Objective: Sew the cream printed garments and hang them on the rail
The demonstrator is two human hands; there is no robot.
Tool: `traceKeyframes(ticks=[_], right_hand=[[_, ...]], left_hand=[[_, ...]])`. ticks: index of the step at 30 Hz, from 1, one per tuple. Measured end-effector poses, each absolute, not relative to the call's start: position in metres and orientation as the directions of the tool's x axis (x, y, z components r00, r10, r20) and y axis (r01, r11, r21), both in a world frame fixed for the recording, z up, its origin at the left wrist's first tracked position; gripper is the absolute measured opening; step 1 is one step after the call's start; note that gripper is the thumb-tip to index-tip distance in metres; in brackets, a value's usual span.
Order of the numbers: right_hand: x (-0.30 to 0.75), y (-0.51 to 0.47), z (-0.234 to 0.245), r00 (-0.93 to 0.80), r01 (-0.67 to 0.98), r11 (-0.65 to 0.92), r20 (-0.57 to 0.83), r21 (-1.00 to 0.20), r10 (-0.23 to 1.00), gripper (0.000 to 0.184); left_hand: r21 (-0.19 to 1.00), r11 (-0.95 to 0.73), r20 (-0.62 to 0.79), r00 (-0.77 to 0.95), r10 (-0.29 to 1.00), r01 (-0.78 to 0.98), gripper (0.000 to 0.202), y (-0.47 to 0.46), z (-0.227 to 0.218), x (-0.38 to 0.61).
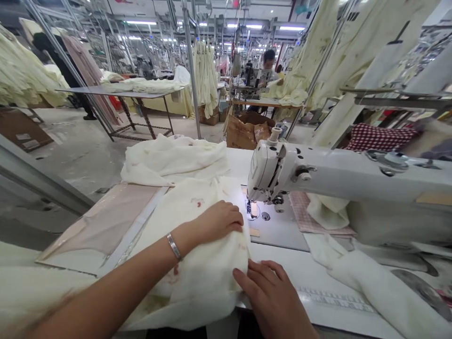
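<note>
My left hand (219,220), with a silver bracelet on the wrist, lies on a cream fabric piece (197,263) with its fingers curled down over the cloth's edge, just left of the sewing machine's needle (251,207). My right hand (273,294) rests at the near edge of the same fabric, fingers together and pressed on the cloth. The white sewing machine (318,172) stands to the right, its head above the needle plate. More cream fabric (174,157) is piled at the back of the table.
A white strip of cloth (370,278) lies at the right by the machine base. A checked red cloth (377,137) sits behind the machine. Brown boxes (247,132), a metal table (137,94), hanging cream garments and a seated person (269,61) are farther back.
</note>
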State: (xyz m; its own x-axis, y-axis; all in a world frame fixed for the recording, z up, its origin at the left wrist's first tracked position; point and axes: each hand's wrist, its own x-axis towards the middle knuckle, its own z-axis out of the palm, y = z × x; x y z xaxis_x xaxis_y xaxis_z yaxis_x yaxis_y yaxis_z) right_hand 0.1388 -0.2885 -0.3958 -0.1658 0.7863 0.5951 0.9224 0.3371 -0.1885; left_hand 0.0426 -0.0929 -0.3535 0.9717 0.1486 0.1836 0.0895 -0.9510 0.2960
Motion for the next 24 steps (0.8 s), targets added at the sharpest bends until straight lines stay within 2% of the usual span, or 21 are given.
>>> traceKeyframes(ticks=[4,10,16,20,24], right_hand=[[0.136,-0.287,-0.390,-0.157,0.905,0.367,0.634,-0.214,0.757,0.029],[0.145,-0.295,-0.382,-0.184,0.888,0.410,0.656,-0.208,0.732,0.026],[0.150,-0.296,-0.389,-0.182,0.891,0.383,0.581,-0.244,0.793,0.030],[0.150,-0.295,-0.393,-0.163,0.876,0.382,0.563,-0.296,0.810,0.027],[0.151,-0.295,-0.394,-0.151,0.867,0.384,0.566,-0.318,0.810,0.025]], left_hand=[[0.272,-0.959,0.147,0.981,0.123,0.079,0.015,-0.092,-0.351,0.055],[0.251,-0.964,0.170,0.976,0.134,0.089,0.017,-0.102,-0.367,0.053],[0.273,-0.957,0.147,0.979,0.143,0.099,0.015,-0.099,-0.367,0.051],[0.278,-0.946,0.097,0.975,0.198,0.165,0.011,-0.095,-0.361,0.058],[0.213,-0.941,0.094,0.954,0.286,0.262,0.010,-0.106,-0.355,0.065]])
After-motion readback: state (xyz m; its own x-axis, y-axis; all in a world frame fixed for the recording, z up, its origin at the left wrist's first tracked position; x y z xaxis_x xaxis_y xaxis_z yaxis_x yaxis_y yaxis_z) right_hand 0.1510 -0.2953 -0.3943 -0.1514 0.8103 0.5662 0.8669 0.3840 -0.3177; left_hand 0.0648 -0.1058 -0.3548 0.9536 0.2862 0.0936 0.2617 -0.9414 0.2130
